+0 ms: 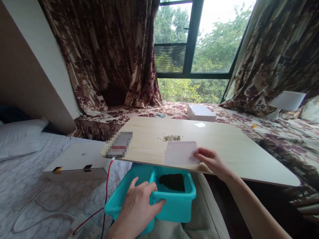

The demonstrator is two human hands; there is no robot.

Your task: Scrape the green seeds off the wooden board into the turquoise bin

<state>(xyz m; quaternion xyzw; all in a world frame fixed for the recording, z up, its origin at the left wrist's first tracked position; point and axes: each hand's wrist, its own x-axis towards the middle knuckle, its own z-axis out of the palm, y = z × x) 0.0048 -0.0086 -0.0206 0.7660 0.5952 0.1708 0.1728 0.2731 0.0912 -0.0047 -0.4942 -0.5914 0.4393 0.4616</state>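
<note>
My left hand grips the middle divider of a turquoise plastic bin held just under the near edge of a light wooden tabletop. One compartment of the bin holds a dark pile of granules. My right hand pinches the right edge of a pale flat scraper card lying on the tabletop at its near edge. A small scatter of greenish seeds lies on the wood just beyond the card.
A blurred-out device with a red cable sits at the table's left end. A white box lies on the bed below, another white box on the window seat, and a white lamp at right. Curtains frame the window.
</note>
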